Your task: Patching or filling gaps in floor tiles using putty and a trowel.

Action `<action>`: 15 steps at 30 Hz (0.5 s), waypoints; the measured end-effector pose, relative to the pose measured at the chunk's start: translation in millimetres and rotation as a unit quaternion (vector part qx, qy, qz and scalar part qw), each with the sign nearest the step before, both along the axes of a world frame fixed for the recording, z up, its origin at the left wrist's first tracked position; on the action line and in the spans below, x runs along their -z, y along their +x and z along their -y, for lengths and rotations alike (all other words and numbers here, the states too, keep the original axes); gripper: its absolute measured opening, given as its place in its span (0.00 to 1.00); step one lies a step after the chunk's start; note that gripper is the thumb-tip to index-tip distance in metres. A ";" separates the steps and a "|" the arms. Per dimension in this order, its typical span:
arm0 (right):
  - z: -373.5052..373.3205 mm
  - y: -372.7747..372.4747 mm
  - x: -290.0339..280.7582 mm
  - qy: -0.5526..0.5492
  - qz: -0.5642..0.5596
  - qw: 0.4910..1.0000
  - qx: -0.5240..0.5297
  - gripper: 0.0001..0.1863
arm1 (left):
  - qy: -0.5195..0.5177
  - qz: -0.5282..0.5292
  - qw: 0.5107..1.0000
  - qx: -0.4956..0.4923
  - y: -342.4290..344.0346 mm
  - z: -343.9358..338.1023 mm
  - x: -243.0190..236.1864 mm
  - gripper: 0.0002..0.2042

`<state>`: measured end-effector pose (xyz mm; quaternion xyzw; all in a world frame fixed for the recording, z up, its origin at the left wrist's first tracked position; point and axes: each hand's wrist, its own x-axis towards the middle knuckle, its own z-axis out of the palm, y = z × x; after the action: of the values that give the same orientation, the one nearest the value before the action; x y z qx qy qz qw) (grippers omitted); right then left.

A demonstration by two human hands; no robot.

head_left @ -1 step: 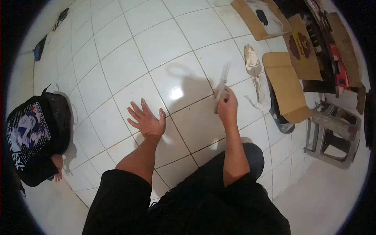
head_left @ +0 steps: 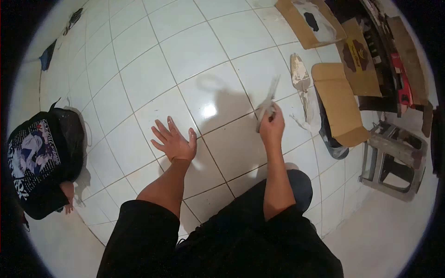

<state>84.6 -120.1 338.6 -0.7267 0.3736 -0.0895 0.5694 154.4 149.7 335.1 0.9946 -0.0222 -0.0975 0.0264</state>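
Flat on the white tiled floor rests my left hand, its fingers spread and nothing in it. My right hand is closed around a narrow grey tool held above the tiles. Its thin pale end points away from me and is smeared by motion, so I cannot make out its exact kind. To the right of this hand lies a pointed trowel crusted with pale dried material, its handle beside a crumpled white plastic piece.
Cardboard boxes and a loose cardboard flap lie at the right, the flap over a dark object. A grimy grey plastic stool stands farther right. At the left is another person in a printed black shirt, one hand visible.
My right hand and its tool have shifted very slightly to the right, the tool's tip tilting rightward. My left hand stays in place.
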 end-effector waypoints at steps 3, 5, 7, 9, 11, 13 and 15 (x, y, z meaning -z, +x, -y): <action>-9.2 4.2 -19.6 -0.101 -0.047 0.988 0.110 0.26 | 0.000 -0.006 1.000 -0.010 1.0 -4.3 1.6 0.46; -18.8 1.7 -16.6 -0.234 0.037 0.962 -0.135 0.26 | -0.001 -0.009 1.000 -0.010 0.2 -4.6 3.0 0.46; -37.4 1.2 -33.6 -0.215 0.035 0.926 -0.307 0.28 | -0.001 -0.012 1.000 -0.012 1.4 -3.8 2.9 0.45; -63.2 4.3 -29.5 -0.226 0.058 0.913 -0.335 0.28 | -0.008 -0.024 1.000 -0.014 2.2 -2.8 -1.6 0.45; -75.3 2.6 -24.0 -0.232 0.080 0.898 -0.364 0.28 | -0.006 -0.024 1.000 -0.014 2.7 -5.6 1.8 0.45; -81.6 2.7 -18.5 -0.318 0.047 0.868 -0.378 0.28 | -0.001 -0.023 1.000 -0.018 3.2 -7.4 2.2 0.45; -81.1 0.5 -14.7 -0.311 0.047 0.866 -0.389 0.28 | -0.026 0.004 0.999 -0.019 1.7 -6.4 -0.9 0.45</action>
<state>85.1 -38.9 353.3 -0.9475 -0.0137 -0.0068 0.3194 156.2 156.2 336.0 0.9942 -0.0057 -0.0927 0.0544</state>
